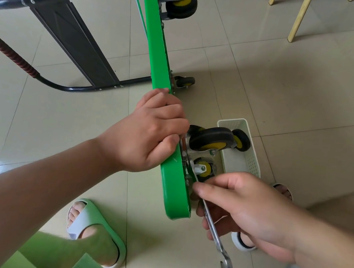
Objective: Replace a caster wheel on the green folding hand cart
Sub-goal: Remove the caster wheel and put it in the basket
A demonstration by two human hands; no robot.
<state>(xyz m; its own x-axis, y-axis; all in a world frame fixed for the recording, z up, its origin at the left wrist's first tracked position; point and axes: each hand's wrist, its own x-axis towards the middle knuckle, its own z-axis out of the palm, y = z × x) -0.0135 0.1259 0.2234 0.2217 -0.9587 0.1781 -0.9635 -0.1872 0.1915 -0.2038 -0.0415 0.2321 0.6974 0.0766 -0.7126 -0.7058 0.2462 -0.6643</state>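
Observation:
The green folding hand cart (157, 50) stands on its edge on the tiled floor, its underside facing right. My left hand (150, 130) grips the green deck's edge near the lower end. A black and yellow caster wheel (210, 138) is mounted on the underside just right of that hand. My right hand (249, 210) holds a silver wrench (215, 233), whose head reaches to the caster's mounting plate by the deck's lower corner; the bolt itself is hidden. Two more casters (182, 3) (185, 82) sit farther up the cart.
A white plastic basket (245, 161) on the floor beside the cart holds a spare black and yellow wheel (240, 140) and another in plastic wrap (204, 169). The black handle frame (72, 34) lies to the left. My feet in green sandals (94, 232) are below. Wooden chair legs (299, 17) stand far right.

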